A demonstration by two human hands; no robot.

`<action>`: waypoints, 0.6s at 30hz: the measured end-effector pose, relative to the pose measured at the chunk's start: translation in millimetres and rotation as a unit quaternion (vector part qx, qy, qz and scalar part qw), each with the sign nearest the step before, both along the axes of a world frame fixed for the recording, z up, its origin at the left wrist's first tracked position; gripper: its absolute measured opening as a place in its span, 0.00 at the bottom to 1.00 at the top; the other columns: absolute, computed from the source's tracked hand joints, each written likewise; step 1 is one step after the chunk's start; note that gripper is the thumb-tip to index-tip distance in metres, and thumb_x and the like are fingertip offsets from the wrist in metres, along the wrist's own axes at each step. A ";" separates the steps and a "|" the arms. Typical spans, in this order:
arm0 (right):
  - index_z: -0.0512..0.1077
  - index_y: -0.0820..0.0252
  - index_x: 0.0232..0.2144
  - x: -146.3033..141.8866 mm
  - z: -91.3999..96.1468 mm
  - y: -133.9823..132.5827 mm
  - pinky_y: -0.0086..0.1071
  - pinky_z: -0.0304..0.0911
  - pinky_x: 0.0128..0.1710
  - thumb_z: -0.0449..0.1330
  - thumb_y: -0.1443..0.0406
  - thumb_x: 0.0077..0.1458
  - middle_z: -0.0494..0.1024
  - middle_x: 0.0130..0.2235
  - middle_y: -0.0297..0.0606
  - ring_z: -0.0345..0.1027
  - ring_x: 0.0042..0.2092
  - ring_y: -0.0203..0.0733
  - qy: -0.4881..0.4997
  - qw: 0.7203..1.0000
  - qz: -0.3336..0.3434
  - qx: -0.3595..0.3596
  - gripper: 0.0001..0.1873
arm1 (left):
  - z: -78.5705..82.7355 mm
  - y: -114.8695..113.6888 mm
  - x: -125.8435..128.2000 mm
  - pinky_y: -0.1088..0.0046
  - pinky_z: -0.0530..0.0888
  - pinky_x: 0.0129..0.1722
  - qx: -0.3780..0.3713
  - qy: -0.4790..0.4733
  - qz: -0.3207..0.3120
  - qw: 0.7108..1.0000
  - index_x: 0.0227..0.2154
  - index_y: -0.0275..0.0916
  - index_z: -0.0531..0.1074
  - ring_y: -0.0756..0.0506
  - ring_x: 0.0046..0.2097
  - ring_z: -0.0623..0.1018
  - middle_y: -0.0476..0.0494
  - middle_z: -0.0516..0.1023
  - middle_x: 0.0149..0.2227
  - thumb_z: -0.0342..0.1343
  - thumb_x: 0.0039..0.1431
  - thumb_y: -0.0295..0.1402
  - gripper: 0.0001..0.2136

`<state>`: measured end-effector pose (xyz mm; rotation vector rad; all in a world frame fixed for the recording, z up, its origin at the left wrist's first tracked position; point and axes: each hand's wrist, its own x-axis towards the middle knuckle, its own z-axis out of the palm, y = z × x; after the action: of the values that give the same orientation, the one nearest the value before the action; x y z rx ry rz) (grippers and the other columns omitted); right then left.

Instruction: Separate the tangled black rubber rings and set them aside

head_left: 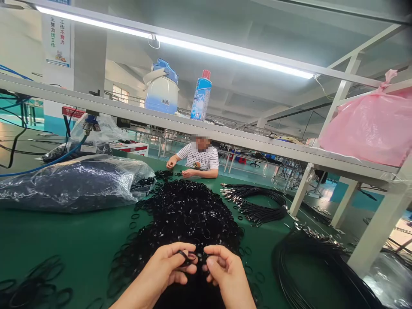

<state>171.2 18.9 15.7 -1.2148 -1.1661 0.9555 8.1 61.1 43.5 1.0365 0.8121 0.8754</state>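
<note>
A big heap of small black rubber rings (186,214) covers the middle of the green table (80,240). At its near edge, my left hand (169,266) pinches one black ring (186,256) between thumb and fingertips. My right hand (225,268) is curled close beside it, fingertips almost touching the left hand's. What those right fingers hold is hidden.
A clear plastic bag of black parts (74,182) lies at left. Bundles of black cables (257,204) lie right of the heap, and more cables (309,266) coil at near right. A person in a striped shirt (199,159) sits across the table. White frame legs (373,231) stand at right.
</note>
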 end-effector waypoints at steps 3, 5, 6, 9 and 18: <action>0.73 0.61 0.40 0.9 -3.4 -0.2 0.32 0.64 0.33 0.57 0.67 0.48 0.75 0.31 0.37 0.68 0.31 0.39 -0.084 0.996 -0.033 0.020 0.15 | 2.5 -3.3 -1.7 0.69 0.75 0.39 -0.036 -0.023 0.000 0.999 0.39 0.32 0.74 0.41 0.41 0.78 0.36 0.79 0.39 0.61 0.44 0.31 0.17; 0.73 0.59 0.40 0.3 -3.0 -1.5 0.33 0.64 0.36 0.55 0.67 0.48 0.76 0.33 0.38 0.69 0.33 0.42 -0.127 0.991 -0.046 0.026 0.15 | 4.4 -4.8 -2.5 0.66 0.74 0.45 -0.046 -0.037 -0.005 0.998 0.41 0.32 0.72 0.39 0.46 0.77 0.36 0.79 0.41 0.60 0.44 0.28 0.18; 0.73 0.59 0.40 -0.5 -1.9 -2.4 0.33 0.64 0.36 0.55 0.67 0.49 0.76 0.34 0.39 0.69 0.34 0.42 -0.139 0.989 -0.047 0.027 0.14 | 5.2 -5.4 -2.7 0.65 0.73 0.47 -0.050 -0.042 -0.007 0.998 0.42 0.32 0.72 0.39 0.47 0.77 0.36 0.79 0.41 0.60 0.44 0.27 0.19; 0.73 0.57 0.39 -5.4 4.0 -5.9 0.31 0.64 0.32 0.55 0.64 0.50 0.75 0.31 0.36 0.68 0.32 0.42 -0.149 0.985 -0.075 0.040 0.14 | 6.2 -6.8 -3.2 0.63 0.72 0.50 -0.060 -0.060 -0.013 0.996 0.46 0.32 0.69 0.38 0.48 0.76 0.36 0.78 0.42 0.59 0.43 0.24 0.23; 0.74 0.56 0.29 -16.5 13.7 -12.2 0.27 0.62 0.35 0.51 0.68 0.54 0.76 0.32 0.34 0.71 0.35 0.39 -0.215 0.965 -0.062 0.134 0.11 | 2.3 -9.8 -2.8 0.64 0.68 0.53 -0.066 -0.092 -0.060 0.992 0.53 0.36 0.63 0.43 0.46 0.77 0.39 0.77 0.45 0.56 0.38 0.16 0.33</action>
<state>154.8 6.7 29.4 -1.2889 -1.4846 0.4281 5.3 51.4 45.8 0.8660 0.6378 0.7914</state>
